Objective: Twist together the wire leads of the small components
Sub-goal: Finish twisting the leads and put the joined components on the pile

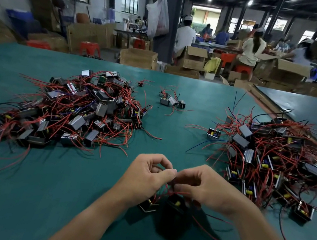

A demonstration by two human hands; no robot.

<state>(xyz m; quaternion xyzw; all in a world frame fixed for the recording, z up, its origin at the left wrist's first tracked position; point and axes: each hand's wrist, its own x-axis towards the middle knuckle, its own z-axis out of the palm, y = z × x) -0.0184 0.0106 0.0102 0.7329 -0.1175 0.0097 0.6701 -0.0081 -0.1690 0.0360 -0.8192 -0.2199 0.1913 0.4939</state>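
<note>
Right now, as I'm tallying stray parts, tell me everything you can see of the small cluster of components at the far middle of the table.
The small cluster is about four box-shaped components, dark bodies with pale grey faces, plastic by the look, lying tumbled against one another on the green table. Thin red leads, and a dark one or two, curl loosely outward. It lies apart from the left pile and the right pile; only the table touches it.

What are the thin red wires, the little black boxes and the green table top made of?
Thin red wires: a bendy plastic coating, it seems; they curl loosely. Little black boxes: likely hard plastic, with a dull sheen and sharp edges. Green table top: looks like a matte rubber or vinyl mat; can't tell which.
</note>
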